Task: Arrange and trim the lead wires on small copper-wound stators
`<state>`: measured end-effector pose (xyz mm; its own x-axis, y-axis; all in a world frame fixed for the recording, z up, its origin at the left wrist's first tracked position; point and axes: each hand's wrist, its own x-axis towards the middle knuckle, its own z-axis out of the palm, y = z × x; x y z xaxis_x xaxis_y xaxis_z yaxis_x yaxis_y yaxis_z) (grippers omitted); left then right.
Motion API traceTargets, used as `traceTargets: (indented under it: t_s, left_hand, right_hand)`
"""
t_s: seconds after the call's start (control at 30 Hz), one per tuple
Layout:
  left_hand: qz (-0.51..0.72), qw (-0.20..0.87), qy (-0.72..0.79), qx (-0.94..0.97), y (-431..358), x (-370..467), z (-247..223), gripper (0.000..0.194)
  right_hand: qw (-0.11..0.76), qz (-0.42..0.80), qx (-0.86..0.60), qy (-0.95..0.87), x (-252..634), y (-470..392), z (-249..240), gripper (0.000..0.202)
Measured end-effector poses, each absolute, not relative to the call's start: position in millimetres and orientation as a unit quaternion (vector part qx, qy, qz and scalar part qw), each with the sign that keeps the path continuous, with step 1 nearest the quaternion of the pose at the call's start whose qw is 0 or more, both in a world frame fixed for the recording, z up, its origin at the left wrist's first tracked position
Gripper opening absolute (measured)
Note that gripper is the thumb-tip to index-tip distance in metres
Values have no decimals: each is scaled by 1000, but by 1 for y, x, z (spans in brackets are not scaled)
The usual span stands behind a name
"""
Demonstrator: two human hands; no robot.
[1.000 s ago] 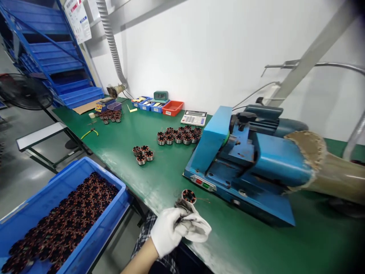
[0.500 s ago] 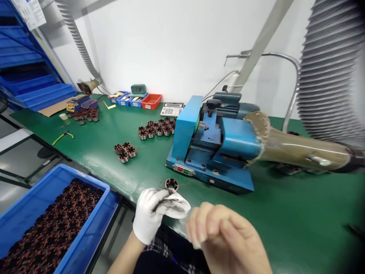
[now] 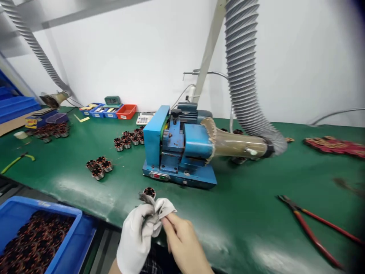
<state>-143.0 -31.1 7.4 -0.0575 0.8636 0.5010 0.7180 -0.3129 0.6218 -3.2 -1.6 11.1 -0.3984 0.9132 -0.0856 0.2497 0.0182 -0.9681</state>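
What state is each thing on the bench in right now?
Left hand: gloved, gripping a motor coil.
Right hand: bare, fingers pinching the loose glove fabric.
Motor coil: held upright over the bench edge.
Blue machine: on the bench, hose attached.
Red pliers: lying flat, untouched.
Blue bin: holds many coils.

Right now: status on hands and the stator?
Left hand, gloved, grips the wound stator. Right hand, bare, pinches the glove's loose fingertip. Blue machine stands just beyond, apart.

head-worn view, looking down, near green bench (image 3: 256, 213)
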Motion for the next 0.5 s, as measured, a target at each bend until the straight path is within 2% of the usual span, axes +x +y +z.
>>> traceTargets:
  t_s: [0.1, 0.23, 0.3, 0.4, 0.5]
  left_hand:
    - [374, 62, 557, 738, -29, -146, 2, 23]
    - [277, 38, 584, 762, -28, -149, 3, 34]
    - [244, -26, 602, 760, -29, -150, 6, 32]
    - [232, -125, 607, 749, -31, -150, 9, 23]
    - [246, -145, 597, 749, -35, -150, 14, 21]
  right_hand:
    - [317, 642, -413, -563, -10, 5, -2, 20]
    - [379, 604, -445, -541, -13, -1, -8, 24]
    - [384, 583, -453, -554, -15, -8, -4, 33]
    - [372, 592, -424, -576, -18, -13, 4, 35]
    - [383, 610, -423, -550, -25, -5, 6, 32]
